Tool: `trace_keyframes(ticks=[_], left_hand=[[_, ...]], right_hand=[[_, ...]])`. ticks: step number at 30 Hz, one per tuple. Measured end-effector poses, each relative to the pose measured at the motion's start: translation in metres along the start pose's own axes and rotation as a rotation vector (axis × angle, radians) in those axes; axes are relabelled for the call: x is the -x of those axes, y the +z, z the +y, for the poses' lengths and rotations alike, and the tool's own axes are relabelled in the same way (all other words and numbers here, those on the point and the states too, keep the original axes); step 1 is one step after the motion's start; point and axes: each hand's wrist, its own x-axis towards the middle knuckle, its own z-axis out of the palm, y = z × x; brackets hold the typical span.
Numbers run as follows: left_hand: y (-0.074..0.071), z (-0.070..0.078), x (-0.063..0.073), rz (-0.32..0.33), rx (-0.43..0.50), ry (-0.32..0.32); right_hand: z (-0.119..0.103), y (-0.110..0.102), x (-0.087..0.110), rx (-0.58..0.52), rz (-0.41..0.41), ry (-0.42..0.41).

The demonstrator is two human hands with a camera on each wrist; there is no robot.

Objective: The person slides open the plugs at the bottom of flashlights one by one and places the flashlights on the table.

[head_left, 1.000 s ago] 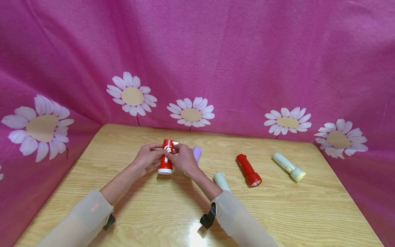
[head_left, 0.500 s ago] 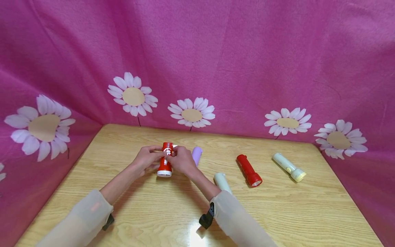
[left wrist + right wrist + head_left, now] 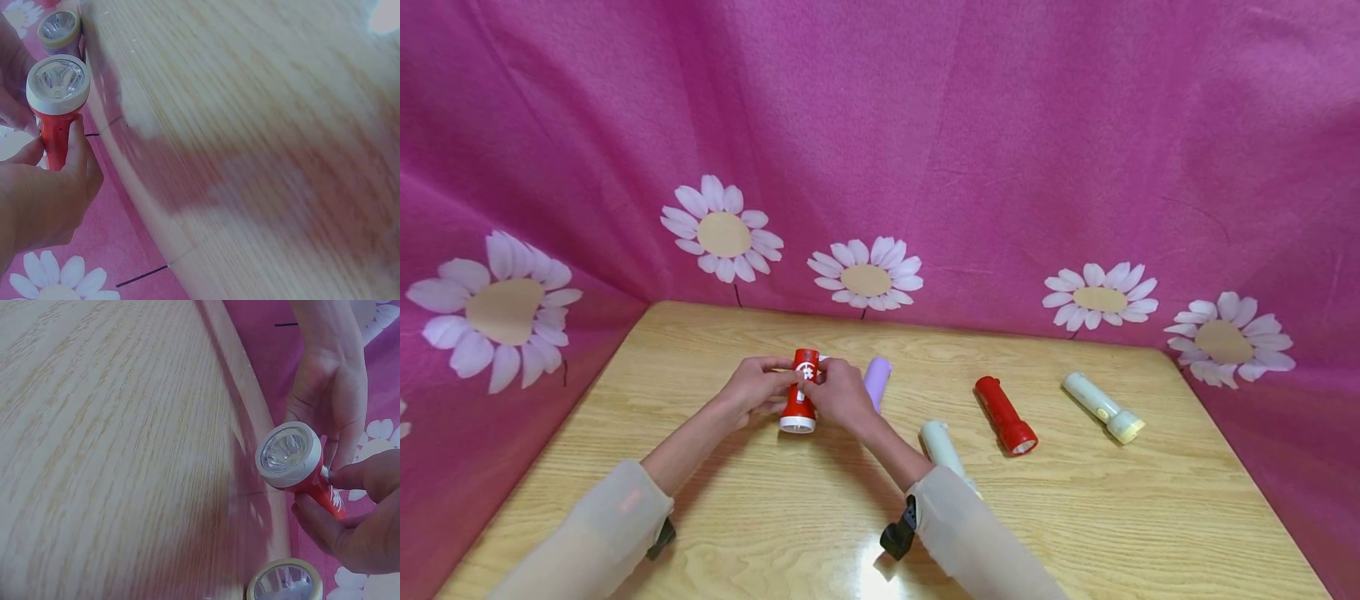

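Observation:
A red flashlight [image 3: 799, 408] with a white rim and a white printed mark is held between both hands, its lens end toward me. My left hand [image 3: 752, 390] grips it from the left, fingers and thumb round the body. From the other side my right hand [image 3: 844, 392] pinches it, thumb on the front near the switch. In the left wrist view the clear lens of the red flashlight [image 3: 57, 137] faces up, unlit. The right wrist view shows the right thumb and fingers [image 3: 356, 478] on the body of the flashlight [image 3: 309, 482]. A purple flashlight [image 3: 877, 382] lies just right of the right hand.
On the wooden table [image 3: 1112, 517] lie a pale green flashlight [image 3: 942, 446] partly behind the right forearm, another red flashlight [image 3: 1002, 412] and a pale green one with a yellow rim [image 3: 1101, 407]. A pink cloth [image 3: 985, 167] with daisies walls the back and sides.
Both hands have lowered the red flashlight slightly toward me, and more of the purple flashlight shows beside the right hand. The other flashlights lie where they were.

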Motion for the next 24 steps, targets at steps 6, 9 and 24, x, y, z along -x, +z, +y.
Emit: trace_keyframes(ticks=[6,9,24], left_hand=[[-0.0004,0.0001,-0.0016,-0.002,-0.005,-0.004],[-0.0007,0.0005,-0.0026,-0.006,-0.003,0.002],[0.0001,0.0001,-0.0049,-0.011,-0.033,0.026]], right_hand=[[0.0002,0.0017,-0.0015,0.027,0.008,-0.005],[-0.0001,0.0016,-0.0019,0.03,0.009,-0.002],[0.0011,0.0056,-0.0013,0.058,0.029,-0.03]])
